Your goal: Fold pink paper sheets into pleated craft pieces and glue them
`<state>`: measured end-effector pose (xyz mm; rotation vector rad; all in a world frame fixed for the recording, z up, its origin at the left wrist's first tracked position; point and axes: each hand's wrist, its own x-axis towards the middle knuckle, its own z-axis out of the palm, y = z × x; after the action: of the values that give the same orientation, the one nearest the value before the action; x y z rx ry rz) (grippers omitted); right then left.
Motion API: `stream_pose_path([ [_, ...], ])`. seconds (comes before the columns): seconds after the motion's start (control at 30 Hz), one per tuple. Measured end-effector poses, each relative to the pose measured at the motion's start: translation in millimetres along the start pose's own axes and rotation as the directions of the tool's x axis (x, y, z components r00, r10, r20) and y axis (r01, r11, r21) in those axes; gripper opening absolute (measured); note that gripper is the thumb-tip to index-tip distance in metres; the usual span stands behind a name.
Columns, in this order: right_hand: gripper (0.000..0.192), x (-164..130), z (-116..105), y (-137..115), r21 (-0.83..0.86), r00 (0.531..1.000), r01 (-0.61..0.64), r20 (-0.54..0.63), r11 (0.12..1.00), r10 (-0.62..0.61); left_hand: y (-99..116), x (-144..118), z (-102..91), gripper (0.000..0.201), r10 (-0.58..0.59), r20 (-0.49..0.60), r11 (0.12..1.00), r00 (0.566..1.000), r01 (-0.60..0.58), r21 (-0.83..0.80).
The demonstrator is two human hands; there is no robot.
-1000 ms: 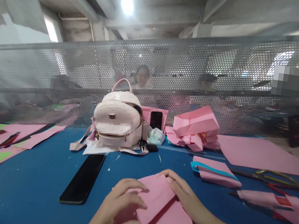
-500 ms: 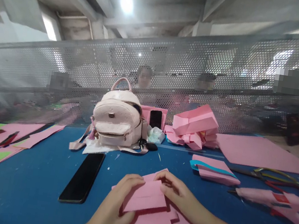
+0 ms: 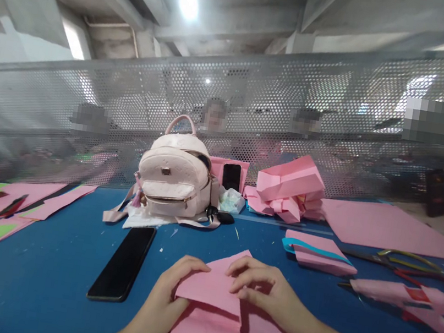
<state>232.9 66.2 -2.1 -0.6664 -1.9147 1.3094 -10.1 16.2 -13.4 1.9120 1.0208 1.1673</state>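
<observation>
Pink paper (image 3: 214,288) sits low and centre on the blue table (image 3: 57,264), and both hands are on it. Left hand (image 3: 169,298) pinches the left edge of a raised flap, thumb tucked out of sight beneath, fingers curled over the top. Right hand (image 3: 269,296) is curled too, fingertips pressing down on the flap's right side, apparently to keep the fold line from slipping. Below the flap the sheet spreads toward the bottom edge, where it is cut off, so its full shape can't be read.

Just left of the left hand lies a black phone (image 3: 123,270), screen dark, flat on the table. Beyond it stands a pale pink backpack (image 3: 173,181), with a second phone (image 3: 231,176) propped upright beside it. A heap of folded pink paper (image 3: 289,190) sits to the right of that, then a large flat pink sheet (image 3: 388,227). Scissors (image 3: 407,265) lie at the right, partly blurred. Behind the perforated metal screen (image 3: 257,99), other people are only dim shapes.
</observation>
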Motion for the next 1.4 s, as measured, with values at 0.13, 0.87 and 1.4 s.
stream_pose_path([
  [0.13, 0.018, 1.2, -2.0, 1.6, 0.065, 0.999, -0.009, 0.034, 0.998, 0.007, -0.7, 3.1, -1.9, 0.045, -0.099, 0.023, 0.993, 0.995, 0.100, -0.062],
  [0.87, 0.024, 3.3, -1.5, 5.6, 0.111, 0.999, -0.023, 0.028, 0.994, 0.019, 2.2, 3.2, -2.5, 0.027, -0.138, 0.140, 0.985, 0.981, 0.150, -0.081],
  [1.4, 0.022, 0.4, -0.2, 5.2, 0.068, 0.999, -0.010, 0.040, 0.998, 0.007, 4.9, 3.7, -2.8, 0.035, -0.188, 0.124, 0.975, 0.974, 0.200, -0.095],
])
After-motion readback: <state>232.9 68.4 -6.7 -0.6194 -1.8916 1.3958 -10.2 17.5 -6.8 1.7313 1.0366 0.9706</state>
